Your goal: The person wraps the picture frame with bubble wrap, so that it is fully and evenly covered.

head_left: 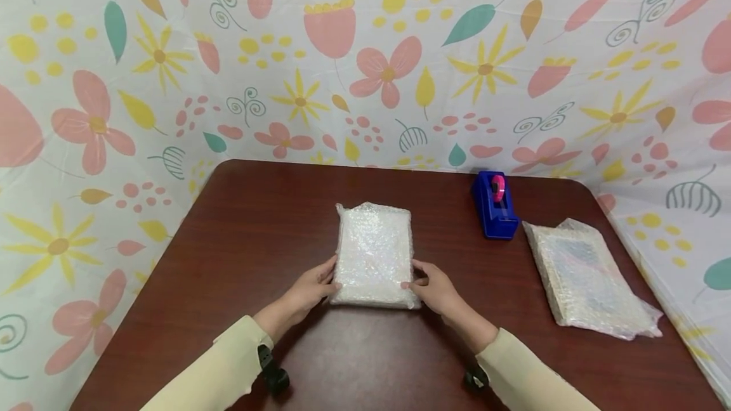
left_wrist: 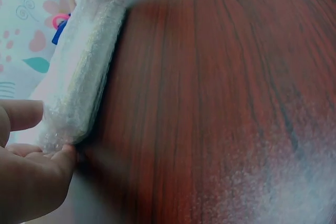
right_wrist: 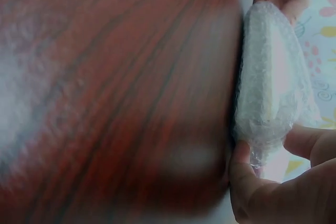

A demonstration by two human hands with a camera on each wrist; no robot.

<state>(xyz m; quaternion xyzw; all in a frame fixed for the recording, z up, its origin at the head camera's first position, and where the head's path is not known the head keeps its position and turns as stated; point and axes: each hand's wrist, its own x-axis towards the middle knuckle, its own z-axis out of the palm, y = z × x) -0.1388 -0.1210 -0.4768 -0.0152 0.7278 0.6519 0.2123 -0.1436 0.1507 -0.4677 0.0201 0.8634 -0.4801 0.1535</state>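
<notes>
A flat rectangular package in bubble wrap (head_left: 374, 249) lies in the middle of the table in the head view. My left hand (head_left: 308, 289) holds its near left side, thumb over the top face and fingers along the side. On the opposite side my right hand (head_left: 438, 287) grips it the same way. In the left wrist view the thumb and fingertips pinch the corner of the bubble wrap (left_wrist: 84, 77). The right wrist view has the right thumb and fingers (right_wrist: 310, 142) around the other end. What the wrap encloses is hidden; it looks pale.
A blue tape dispenser (head_left: 495, 207) with a pink core stands at the back right of the brown table (head_left: 257, 221). Nearer the right edge lies a second bubble-wrapped package (head_left: 591, 278). A floral-patterned cloth (head_left: 388, 75) hangs behind and beside the table.
</notes>
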